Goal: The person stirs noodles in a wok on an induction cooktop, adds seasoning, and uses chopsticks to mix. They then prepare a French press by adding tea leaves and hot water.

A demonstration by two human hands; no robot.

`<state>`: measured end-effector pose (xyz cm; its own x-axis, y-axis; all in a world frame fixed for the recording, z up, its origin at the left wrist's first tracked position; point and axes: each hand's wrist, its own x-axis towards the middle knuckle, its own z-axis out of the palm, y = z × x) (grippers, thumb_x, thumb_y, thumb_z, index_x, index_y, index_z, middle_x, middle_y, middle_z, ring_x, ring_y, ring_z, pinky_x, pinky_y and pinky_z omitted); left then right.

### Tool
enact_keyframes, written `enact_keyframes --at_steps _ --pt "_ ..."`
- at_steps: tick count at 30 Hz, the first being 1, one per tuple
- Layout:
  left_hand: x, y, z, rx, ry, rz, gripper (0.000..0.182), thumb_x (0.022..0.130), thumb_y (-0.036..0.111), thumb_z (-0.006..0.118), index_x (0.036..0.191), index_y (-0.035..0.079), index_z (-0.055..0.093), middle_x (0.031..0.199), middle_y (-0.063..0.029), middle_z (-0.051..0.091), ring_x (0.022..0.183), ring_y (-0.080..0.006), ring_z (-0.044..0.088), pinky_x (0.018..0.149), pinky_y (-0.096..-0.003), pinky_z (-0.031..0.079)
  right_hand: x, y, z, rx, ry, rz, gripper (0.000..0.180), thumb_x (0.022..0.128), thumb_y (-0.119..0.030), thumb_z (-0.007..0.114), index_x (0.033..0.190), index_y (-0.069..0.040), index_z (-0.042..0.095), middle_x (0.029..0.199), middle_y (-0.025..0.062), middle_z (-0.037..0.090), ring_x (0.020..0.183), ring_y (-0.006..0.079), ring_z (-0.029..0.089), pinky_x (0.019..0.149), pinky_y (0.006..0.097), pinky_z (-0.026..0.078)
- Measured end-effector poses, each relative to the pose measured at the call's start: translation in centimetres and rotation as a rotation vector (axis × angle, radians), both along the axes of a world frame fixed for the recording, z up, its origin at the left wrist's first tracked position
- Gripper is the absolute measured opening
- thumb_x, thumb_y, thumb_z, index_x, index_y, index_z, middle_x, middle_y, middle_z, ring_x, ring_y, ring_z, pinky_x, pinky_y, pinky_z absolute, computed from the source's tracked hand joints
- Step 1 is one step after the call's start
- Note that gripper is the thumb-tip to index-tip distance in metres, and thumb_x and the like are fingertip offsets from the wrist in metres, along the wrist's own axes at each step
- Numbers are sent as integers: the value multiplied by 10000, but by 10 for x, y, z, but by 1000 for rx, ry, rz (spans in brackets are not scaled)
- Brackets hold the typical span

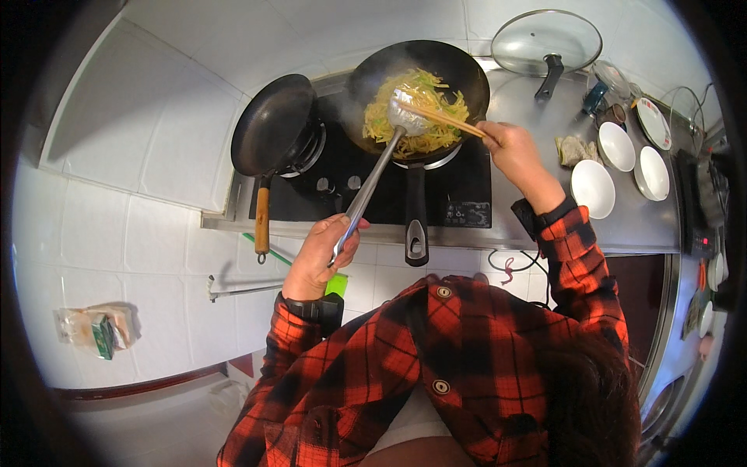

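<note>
My left hand [324, 250] grips the handle of a metal ladle [373, 166], whose bowl sits over the food in a black wok [475, 79]. In my right hand [519, 157] is a pair of wooden chopsticks [449, 121], with their tips touching or just above the ladle's bowl. Yellow-green shredded food [420, 87], in thin strips, fills the middle of the wok. Faint steam rises around it. The wok rests on the right burner, and its black handle [416, 216] points towards me.
A second dark wok [274, 122] with a wooden handle tilts on the left side of the black cooktop [379, 207]. On the steel counter to the right are white bowls [593, 190], a folded cloth [575, 152] and a plate [653, 124]. A glass lid [545, 41] leans against the wall.
</note>
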<state>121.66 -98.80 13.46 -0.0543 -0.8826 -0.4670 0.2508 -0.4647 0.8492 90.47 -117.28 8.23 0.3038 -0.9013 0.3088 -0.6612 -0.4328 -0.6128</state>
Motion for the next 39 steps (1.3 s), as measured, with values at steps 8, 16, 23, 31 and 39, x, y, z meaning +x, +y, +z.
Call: enact_keyframes --at_steps 8,16,23,31,39 --pt "0 1 -3 33 12 12 277 1006 193 451 1025 -44 591 605 3 493 409 -43 367 370 -192 255 -4 -2 -6 -4 -10 -43 201 869 -117 606 1054 -94 679 904 190 668 847 404 633 713 470 501" --pt "9 2 -5 4 30 56 278 1008 199 454 1017 -49 581 601 -8 498 391 -50 358 364 -186 259 -15 -3 -8 56 106 -67 222 846 -119 567 1028 -138 694 887 192 674 859 400 640 725 497 502" --pt "12 5 -6 9 33 78 267 1003 186 460 1013 -55 575 604 -17 499 390 -54 366 354 -181 256 -14 -3 -7 -19 164 -37 188 864 -106 618 1035 -85 693 875 197 666 820 401 631 702 472 493" --pt "12 5 0 11 41 80 260 1001 171 453 1013 -57 577 613 -23 501 392 -52 363 355 -184 257 -13 -3 -3 1 151 -19 196 856 -108 555 1014 -134 668 897 189 667 849 403 635 704 502 494" --pt "7 7 2 24 19 52 269 1004 170 443 1022 -55 589 618 -18 506 399 -50 363 362 -186 261 2 -11 -10 -62 44 -126 185 870 -135 563 1022 -125 668 889 197 668 858 418 633 718 517 498"
